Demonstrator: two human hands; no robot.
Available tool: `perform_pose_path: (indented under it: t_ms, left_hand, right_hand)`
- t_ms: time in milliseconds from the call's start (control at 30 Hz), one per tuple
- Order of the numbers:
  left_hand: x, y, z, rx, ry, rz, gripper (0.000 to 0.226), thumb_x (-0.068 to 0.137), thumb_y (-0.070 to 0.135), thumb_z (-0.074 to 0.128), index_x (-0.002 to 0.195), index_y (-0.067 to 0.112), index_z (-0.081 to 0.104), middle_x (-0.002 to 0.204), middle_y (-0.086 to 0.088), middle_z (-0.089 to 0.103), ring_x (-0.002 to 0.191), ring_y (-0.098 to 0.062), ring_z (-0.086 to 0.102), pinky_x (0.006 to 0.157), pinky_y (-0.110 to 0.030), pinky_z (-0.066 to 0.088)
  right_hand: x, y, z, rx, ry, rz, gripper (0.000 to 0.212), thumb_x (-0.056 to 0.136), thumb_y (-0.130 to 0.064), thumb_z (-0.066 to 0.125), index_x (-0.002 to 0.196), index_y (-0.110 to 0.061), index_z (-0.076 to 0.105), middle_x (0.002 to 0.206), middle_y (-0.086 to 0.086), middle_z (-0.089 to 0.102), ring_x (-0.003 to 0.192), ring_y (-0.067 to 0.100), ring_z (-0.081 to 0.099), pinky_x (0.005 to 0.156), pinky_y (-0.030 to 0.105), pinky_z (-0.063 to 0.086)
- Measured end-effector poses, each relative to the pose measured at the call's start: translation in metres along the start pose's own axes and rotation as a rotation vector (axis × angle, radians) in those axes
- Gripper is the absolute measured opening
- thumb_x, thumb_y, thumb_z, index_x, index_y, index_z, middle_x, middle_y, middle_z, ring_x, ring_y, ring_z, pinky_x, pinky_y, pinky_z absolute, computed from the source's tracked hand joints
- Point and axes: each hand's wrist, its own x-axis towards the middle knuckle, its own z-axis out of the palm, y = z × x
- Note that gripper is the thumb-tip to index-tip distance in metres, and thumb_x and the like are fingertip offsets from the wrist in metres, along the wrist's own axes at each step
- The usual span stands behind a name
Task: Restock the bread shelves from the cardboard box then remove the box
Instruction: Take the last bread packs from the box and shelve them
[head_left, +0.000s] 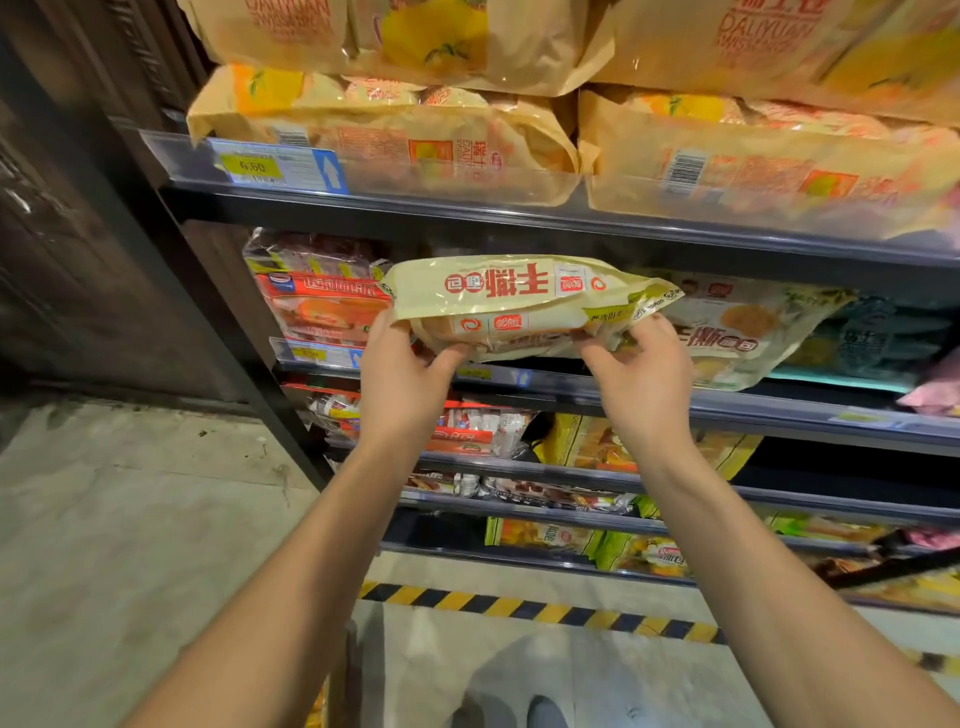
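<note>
In the head view, a dark gap on the middle shelf (727, 408) lies between the red packs (322, 306) at left and a matching pale bag (743, 332) at right. The bread bag (519, 299) hangs at that gap's mouth, above the shelf lip. The left hand (400, 376) and right hand (639, 376) pinch the ends of its lower edge. It is oblong, pale yellow, glossy crinkled plastic with red characters.

Dark metal shelving unit (519, 221) fills the right side, tier on tier. Left of it stands a dark panelled wall (78, 260). At its foot lies stained grey concrete floor (130, 519), with a yellow-and-black hazard stripe (519, 605) along its base.
</note>
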Motion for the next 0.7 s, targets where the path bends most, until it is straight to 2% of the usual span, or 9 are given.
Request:
perform_pose_path:
  t_ms: [100,167,233,333,433,467,533,600,700]
  left_hand:
    - [0.004,-0.005,0.008,-0.131,0.006,-0.042,0.056,0.091,0.013,0.076,0.139,0.029,0.053,0.135,0.012,0.059,0.103,0.010,0.062,0.088,-0.009,0.053]
    - [0.006,-0.007,0.011,-0.189,0.004,-0.061,0.058,0.092,0.010,0.074,0.140,0.031,0.049,0.134,0.014,0.061,0.109,0.005,0.064,0.087,-0.008,0.052]
    - [0.007,-0.009,0.012,-0.228,-0.009,-0.090,0.058,0.094,0.011,0.072,0.142,0.029,0.044,0.134,0.013,0.062,0.115,-0.001,0.064,0.090,-0.010,0.053]
    - [0.009,-0.015,0.015,-0.230,-0.004,-0.107,0.047,0.098,0.016,0.069,0.135,0.026,0.042,0.126,0.009,0.064,0.111,0.002,0.067,0.099,-0.024,0.056]
    - [0.013,-0.019,0.018,-0.186,0.006,-0.091,0.036,0.099,0.017,0.067,0.128,0.024,0.045,0.124,0.008,0.062,0.102,0.016,0.063,0.089,-0.016,0.058]
    - [0.014,-0.020,0.019,-0.163,0.014,-0.084,0.036,0.099,0.017,0.066,0.129,0.024,0.046,0.127,0.007,0.060,0.104,0.013,0.063,0.087,-0.015,0.058]
    - [0.015,-0.024,0.019,-0.084,0.026,-0.066,0.042,0.099,0.019,0.066,0.137,0.023,0.047,0.137,0.006,0.053,0.113,0.002,0.060,0.089,-0.015,0.056]
    - [0.014,-0.028,0.020,-0.015,0.013,-0.057,0.051,0.100,0.020,0.064,0.147,0.021,0.043,0.146,0.006,0.045,0.121,-0.001,0.052,0.087,-0.008,0.048]
    - [0.012,-0.031,0.021,0.011,-0.018,-0.079,0.061,0.101,0.021,0.063,0.155,0.022,0.035,0.152,0.006,0.039,0.130,-0.001,0.043,0.097,-0.014,0.046]
  right_hand:
    - [0.001,0.005,0.007,0.019,0.017,0.064,0.018,0.094,-0.019,0.072,0.109,-0.027,0.071,0.111,-0.004,0.066,0.093,-0.007,0.057,0.070,0.000,0.042]
    - [0.002,0.007,0.010,0.045,0.015,0.094,0.021,0.094,-0.021,0.072,0.115,-0.026,0.071,0.113,-0.004,0.068,0.097,-0.002,0.059,0.069,-0.005,0.039]
    - [0.002,0.008,0.012,0.081,-0.010,0.121,0.021,0.096,-0.024,0.071,0.116,-0.025,0.068,0.111,-0.004,0.069,0.099,0.004,0.062,0.070,0.000,0.045]
    - [0.002,0.013,0.016,0.030,-0.070,0.169,0.024,0.098,-0.039,0.066,0.104,-0.019,0.056,0.101,-0.003,0.064,0.099,0.019,0.061,0.070,0.023,0.047]
    - [0.007,0.018,0.018,0.011,-0.127,0.200,0.031,0.100,-0.044,0.062,0.103,-0.016,0.048,0.096,-0.013,0.056,0.102,0.015,0.059,0.071,0.023,0.046]
    - [0.008,0.020,0.019,0.018,-0.147,0.202,0.031,0.100,-0.043,0.061,0.106,-0.016,0.047,0.100,-0.010,0.059,0.108,0.014,0.059,0.074,0.024,0.047]
    - [0.010,0.023,0.020,0.042,-0.197,0.217,0.030,0.103,-0.040,0.058,0.119,-0.018,0.047,0.122,-0.004,0.062,0.125,0.014,0.056,0.093,0.029,0.048]
    - [0.010,0.022,0.021,0.029,-0.259,0.222,0.040,0.105,-0.035,0.054,0.140,-0.018,0.043,0.143,0.000,0.054,0.136,0.015,0.049,0.105,0.031,0.042]
    - [0.011,0.021,0.024,-0.121,-0.304,0.168,0.043,0.106,-0.034,0.050,0.146,-0.020,0.043,0.142,-0.004,0.048,0.132,0.015,0.049,0.104,0.034,0.042]
